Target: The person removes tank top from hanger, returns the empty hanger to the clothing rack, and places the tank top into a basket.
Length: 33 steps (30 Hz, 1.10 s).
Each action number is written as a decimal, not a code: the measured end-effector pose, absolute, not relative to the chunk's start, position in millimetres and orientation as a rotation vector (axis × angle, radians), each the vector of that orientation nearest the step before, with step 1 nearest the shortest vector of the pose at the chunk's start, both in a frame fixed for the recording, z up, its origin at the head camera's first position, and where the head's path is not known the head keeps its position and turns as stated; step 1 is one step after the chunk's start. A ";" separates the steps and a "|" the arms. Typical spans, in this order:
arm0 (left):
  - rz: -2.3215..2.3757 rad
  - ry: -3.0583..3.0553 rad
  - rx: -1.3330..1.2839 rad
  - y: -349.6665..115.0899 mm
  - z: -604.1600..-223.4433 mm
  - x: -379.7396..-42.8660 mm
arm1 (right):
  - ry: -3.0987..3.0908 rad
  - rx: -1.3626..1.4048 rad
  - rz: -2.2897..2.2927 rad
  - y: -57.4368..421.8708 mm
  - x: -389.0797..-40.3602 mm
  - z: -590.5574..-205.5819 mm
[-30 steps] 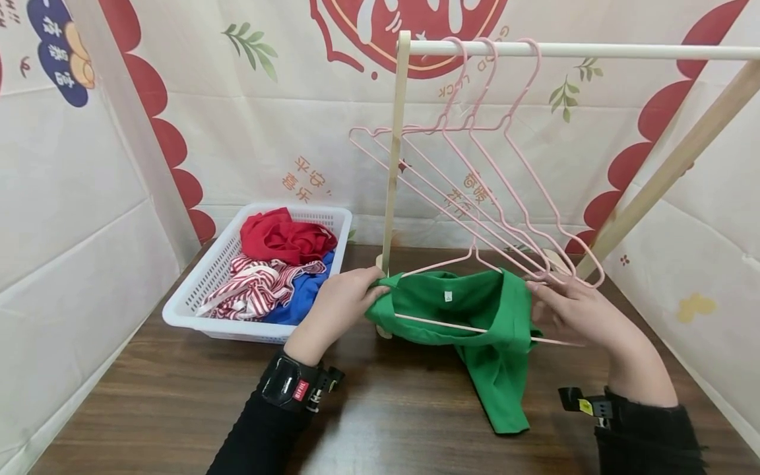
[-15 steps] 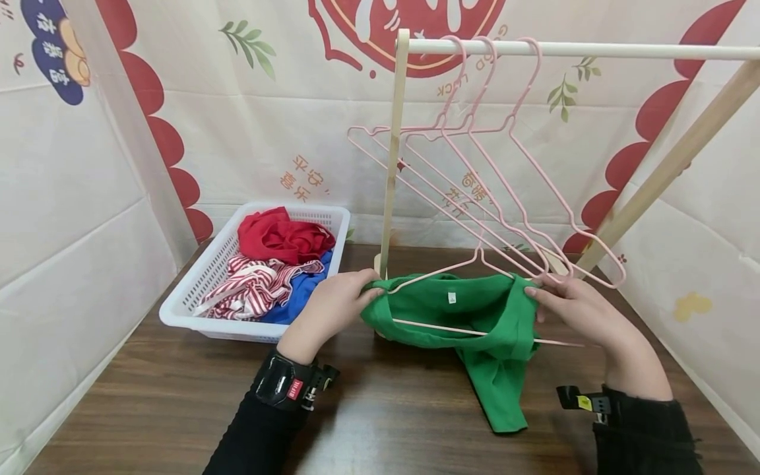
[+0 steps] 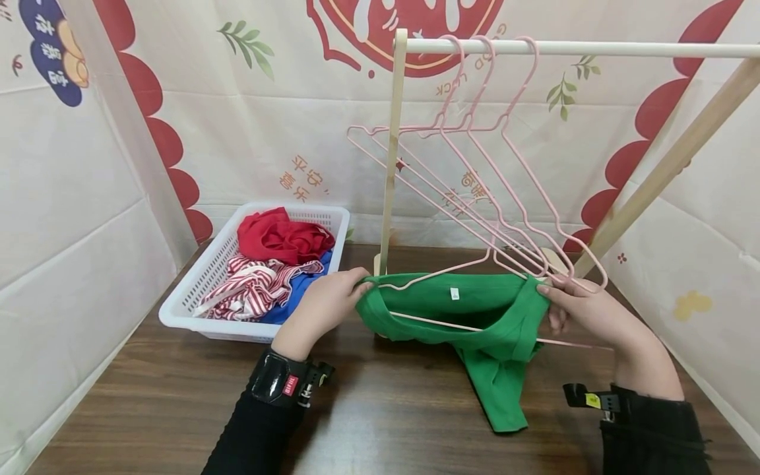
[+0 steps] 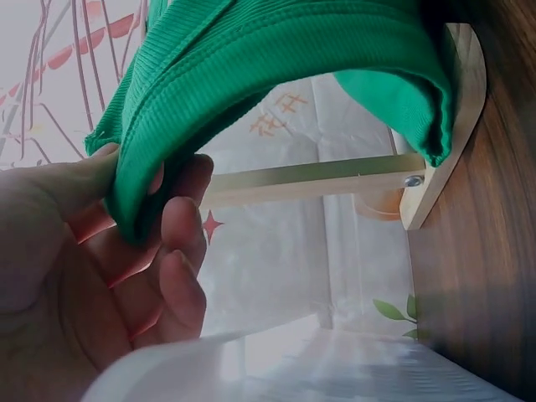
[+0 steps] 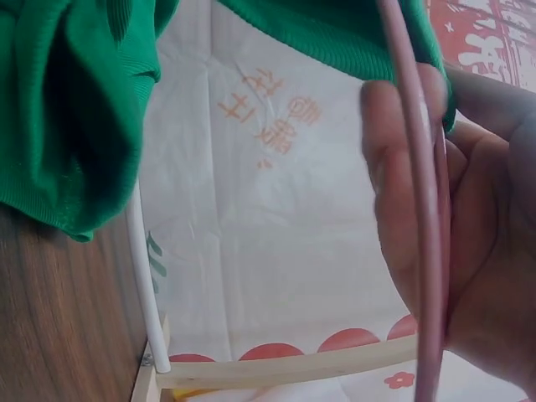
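Note:
A green ribbed shirt (image 3: pixel 499 369) with a white label hangs between my two hands over the table, its opening spread wide and one sleeve drooping. At the left edge of that opening my left hand (image 3: pixel 329 297) pinches the fabric between thumb and fingers, with a folded green edge (image 4: pixel 138 193) filling the left wrist view. My right hand (image 3: pixel 588 313) pinches the opposite edge beside the rack's hangers. A pink hanger (image 3: pixel 454 268) passes through the opening, its lower bar crossing it and emerging at the right. In the right wrist view, pink hanger wire (image 5: pixel 423 184) crosses my fingers.
At the left a white basket (image 3: pixel 178 320) holds a red garment (image 3: pixel 285 237), a red-striped one (image 3: pixel 255 287) and a blue one (image 3: pixel 305 293). Three pink hangers (image 3: pixel 522 142) hang from the white rail (image 3: pixel 594 48) of a wooden rack (image 3: pixel 393 158), close over my right hand.
My right hand has moved slightly right and my left hand slightly left, stretching the shirt's opening wider. The hanger within it has shifted right. A rack hanger swung right, then back.

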<state>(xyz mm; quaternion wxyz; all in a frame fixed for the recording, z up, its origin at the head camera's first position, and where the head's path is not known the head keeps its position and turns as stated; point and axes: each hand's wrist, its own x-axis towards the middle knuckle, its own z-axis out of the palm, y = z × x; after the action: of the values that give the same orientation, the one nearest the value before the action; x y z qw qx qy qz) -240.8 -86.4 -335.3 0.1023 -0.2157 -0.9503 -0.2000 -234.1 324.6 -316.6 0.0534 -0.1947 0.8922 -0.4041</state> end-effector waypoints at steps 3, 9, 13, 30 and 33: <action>-0.604 -2.810 -0.630 -88.0 -336.5 -242.2 | 2.607 -0.627 -1.303 327.4 -234.4 -317.7; -0.689 -2.828 -0.575 -89.8 -336.6 -243.6 | 2.494 -0.693 -1.352 330.4 -236.4 -318.8; -0.732 -2.855 -0.517 -90.0 -336.9 -244.0 | 2.475 -0.626 -1.378 333.2 -235.2 -318.2; -0.725 -2.846 -0.540 -85.7 -341.5 -246.0 | 2.528 -0.575 -1.345 335.4 -232.8 -316.8; -0.747 -2.847 -0.583 -83.3 -343.0 -247.7 | 2.522 -0.592 -1.350 334.7 -233.0 -317.2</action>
<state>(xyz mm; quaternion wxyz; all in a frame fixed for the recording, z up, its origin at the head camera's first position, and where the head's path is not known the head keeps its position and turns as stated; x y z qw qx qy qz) -247.7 -83.3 -343.0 0.0703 -0.1937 -0.9465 -0.2484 -233.0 334.7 -317.2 0.1098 -0.2015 0.8582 -0.4593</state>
